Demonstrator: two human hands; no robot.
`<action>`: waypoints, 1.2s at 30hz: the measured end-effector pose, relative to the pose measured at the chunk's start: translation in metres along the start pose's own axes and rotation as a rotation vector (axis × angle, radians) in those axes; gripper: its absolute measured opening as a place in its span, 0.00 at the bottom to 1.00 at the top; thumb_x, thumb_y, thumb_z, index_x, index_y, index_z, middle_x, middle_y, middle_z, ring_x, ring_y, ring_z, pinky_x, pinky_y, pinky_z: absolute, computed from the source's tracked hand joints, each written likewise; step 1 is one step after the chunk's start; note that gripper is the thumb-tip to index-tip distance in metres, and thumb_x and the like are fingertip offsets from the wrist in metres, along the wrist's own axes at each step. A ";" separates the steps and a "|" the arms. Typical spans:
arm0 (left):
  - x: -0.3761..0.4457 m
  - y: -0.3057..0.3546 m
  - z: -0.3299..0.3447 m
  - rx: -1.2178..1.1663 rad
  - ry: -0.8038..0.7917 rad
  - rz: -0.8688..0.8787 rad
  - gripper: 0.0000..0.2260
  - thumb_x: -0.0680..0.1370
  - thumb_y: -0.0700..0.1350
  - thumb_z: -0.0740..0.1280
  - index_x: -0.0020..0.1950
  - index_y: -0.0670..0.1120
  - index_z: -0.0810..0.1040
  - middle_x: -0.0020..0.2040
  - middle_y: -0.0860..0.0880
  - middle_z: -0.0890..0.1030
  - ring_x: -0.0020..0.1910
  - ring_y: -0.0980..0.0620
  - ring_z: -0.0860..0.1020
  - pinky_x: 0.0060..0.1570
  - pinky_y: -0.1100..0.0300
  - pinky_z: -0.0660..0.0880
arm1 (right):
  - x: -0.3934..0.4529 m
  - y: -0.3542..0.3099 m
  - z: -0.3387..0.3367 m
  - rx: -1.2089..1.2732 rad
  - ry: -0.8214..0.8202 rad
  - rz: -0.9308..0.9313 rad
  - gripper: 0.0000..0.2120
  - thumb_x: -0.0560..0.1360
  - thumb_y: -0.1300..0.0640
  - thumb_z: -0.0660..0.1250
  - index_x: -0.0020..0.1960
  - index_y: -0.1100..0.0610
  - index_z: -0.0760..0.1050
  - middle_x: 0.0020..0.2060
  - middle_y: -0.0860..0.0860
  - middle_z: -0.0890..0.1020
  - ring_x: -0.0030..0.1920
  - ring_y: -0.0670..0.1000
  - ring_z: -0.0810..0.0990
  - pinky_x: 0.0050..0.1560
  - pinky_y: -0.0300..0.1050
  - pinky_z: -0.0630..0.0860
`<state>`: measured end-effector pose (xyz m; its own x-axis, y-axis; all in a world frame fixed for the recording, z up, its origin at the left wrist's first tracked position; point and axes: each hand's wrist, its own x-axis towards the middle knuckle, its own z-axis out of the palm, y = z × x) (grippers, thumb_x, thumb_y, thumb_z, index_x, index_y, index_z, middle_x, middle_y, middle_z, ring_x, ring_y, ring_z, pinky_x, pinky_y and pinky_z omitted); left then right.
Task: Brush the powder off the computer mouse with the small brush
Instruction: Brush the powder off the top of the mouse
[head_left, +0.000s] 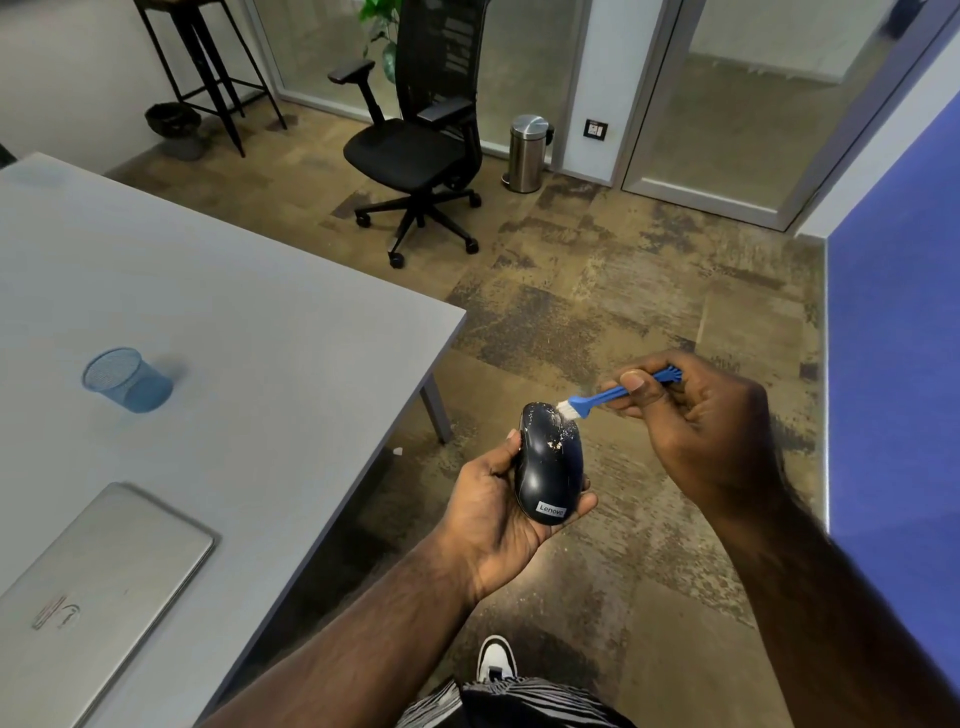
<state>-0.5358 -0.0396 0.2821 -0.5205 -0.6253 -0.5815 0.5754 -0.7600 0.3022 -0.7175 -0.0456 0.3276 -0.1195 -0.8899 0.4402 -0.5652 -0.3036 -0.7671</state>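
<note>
Cupped palm-up, the left hand (501, 512) holds the computer mouse (549, 462), thumb along its left side and fingers curled under its right edge, so the dark mouse lies lengthwise in the palm with its label end nearest the person. White powder (555, 434) speckles the front half of the mouse. Just right of the mouse, the right hand (696, 415) pinches the small brush (610, 393) by its blue handle between thumb and curled fingers; the white bristles touch the far right corner of the mouse. Mouse and both hands are above the carpet, off the near right of the grey table (249, 332). Left of the mouse, on that table, stand a blue mesh cup (127, 379) and a closed silver laptop (98, 566).
</note>
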 end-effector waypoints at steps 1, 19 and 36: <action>0.000 0.000 0.000 0.000 0.000 0.004 0.23 0.80 0.54 0.59 0.65 0.38 0.76 0.50 0.36 0.80 0.46 0.39 0.79 0.51 0.44 0.79 | -0.001 -0.001 -0.001 0.012 -0.009 -0.004 0.06 0.78 0.51 0.66 0.50 0.48 0.81 0.39 0.43 0.86 0.39 0.43 0.86 0.36 0.55 0.83; -0.002 0.001 0.002 -0.004 -0.010 0.004 0.23 0.82 0.54 0.56 0.61 0.35 0.77 0.48 0.35 0.79 0.44 0.39 0.79 0.48 0.46 0.80 | -0.008 0.002 0.007 -0.110 0.018 -0.024 0.04 0.78 0.61 0.69 0.50 0.57 0.83 0.37 0.46 0.84 0.39 0.46 0.86 0.37 0.54 0.84; -0.006 0.003 0.000 -0.011 -0.001 0.016 0.24 0.81 0.55 0.56 0.60 0.36 0.78 0.49 0.35 0.79 0.45 0.39 0.79 0.48 0.47 0.80 | -0.015 0.003 0.003 0.054 -0.078 0.008 0.07 0.77 0.51 0.66 0.49 0.49 0.82 0.37 0.43 0.85 0.39 0.42 0.86 0.37 0.48 0.84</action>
<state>-0.5311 -0.0382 0.2866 -0.5119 -0.6373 -0.5760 0.5906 -0.7480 0.3027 -0.7147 -0.0344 0.3176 -0.0591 -0.9155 0.3979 -0.5197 -0.3121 -0.7953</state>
